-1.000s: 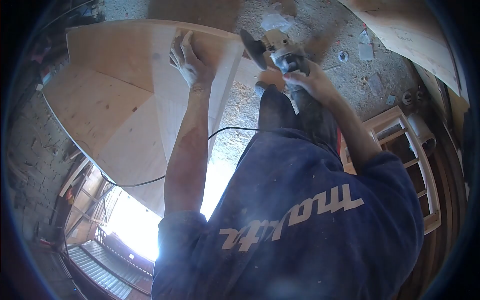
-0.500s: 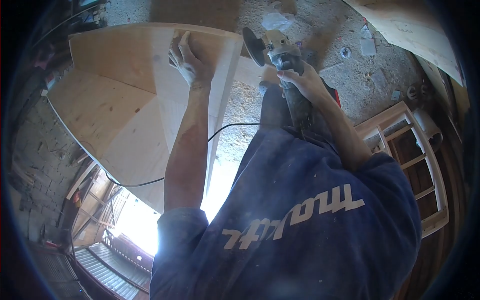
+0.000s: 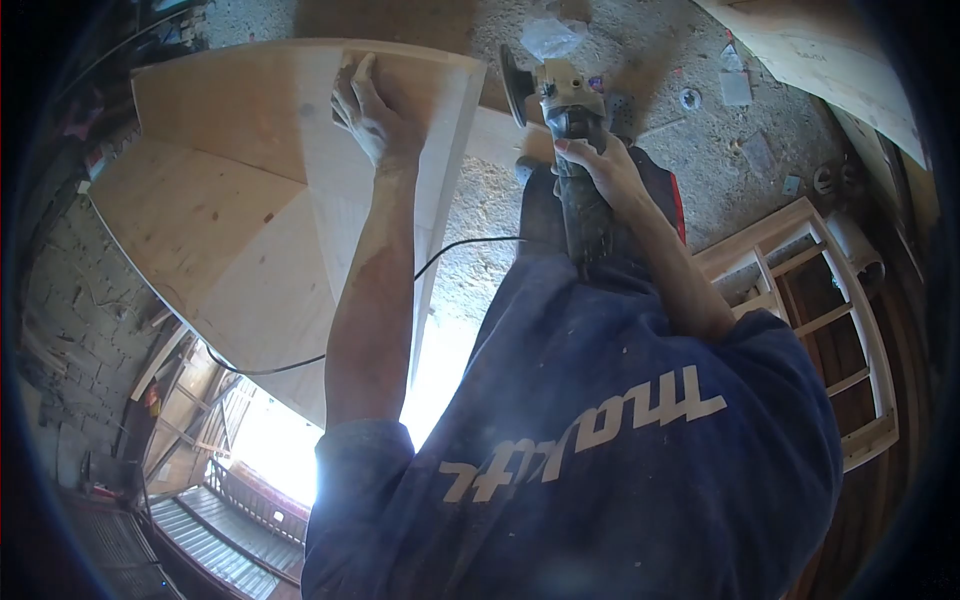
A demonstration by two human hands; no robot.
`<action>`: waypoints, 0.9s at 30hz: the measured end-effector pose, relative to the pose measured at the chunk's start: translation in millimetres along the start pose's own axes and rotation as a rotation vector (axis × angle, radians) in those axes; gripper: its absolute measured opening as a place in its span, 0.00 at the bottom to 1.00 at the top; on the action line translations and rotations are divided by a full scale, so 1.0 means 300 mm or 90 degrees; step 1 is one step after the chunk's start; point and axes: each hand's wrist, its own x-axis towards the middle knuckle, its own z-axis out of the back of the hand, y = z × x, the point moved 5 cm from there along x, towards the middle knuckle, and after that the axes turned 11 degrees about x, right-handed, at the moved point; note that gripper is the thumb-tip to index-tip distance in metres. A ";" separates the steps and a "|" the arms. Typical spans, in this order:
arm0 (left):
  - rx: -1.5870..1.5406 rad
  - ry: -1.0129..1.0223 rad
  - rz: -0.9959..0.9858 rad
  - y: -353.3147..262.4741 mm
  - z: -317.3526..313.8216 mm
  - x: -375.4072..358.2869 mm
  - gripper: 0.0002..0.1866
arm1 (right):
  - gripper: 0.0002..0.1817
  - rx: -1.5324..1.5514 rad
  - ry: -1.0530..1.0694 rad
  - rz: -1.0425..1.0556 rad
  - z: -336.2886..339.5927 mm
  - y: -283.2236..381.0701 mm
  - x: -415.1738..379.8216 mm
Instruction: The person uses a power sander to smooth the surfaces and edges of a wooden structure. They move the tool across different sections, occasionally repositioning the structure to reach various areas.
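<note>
My right hand [image 3: 605, 165] is wrapped around the body of an angle grinder [image 3: 578, 125]. A dark round disc [image 3: 516, 85] sits on its head, seen nearly edge-on and apart from the wood. My left hand [image 3: 372, 118] rests on a large pale wooden box or cabinet [image 3: 230, 200], near its top edge. The fingers of that hand are slightly bent and apart, with nothing visible in them. A black cord [image 3: 455, 245] runs from near my body behind my left forearm and across the wood.
On the right stands a ladder-like wooden frame [image 3: 825, 320] beside a pale cylinder [image 3: 855, 250]. A big wooden panel [image 3: 830, 65] leans at the upper right. Scraps, a plastic bag [image 3: 553, 38] and a small roll [image 3: 690, 98] lie on the rough floor [image 3: 650, 75].
The grinder's head has moved slightly right and up, and its disc has turned more edge-on. My left hand stays on the wood, its fingers shifted a little.
</note>
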 end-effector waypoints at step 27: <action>-0.044 0.013 0.043 0.008 0.009 -0.006 0.21 | 0.26 -0.187 0.112 -0.006 -0.013 0.243 0.083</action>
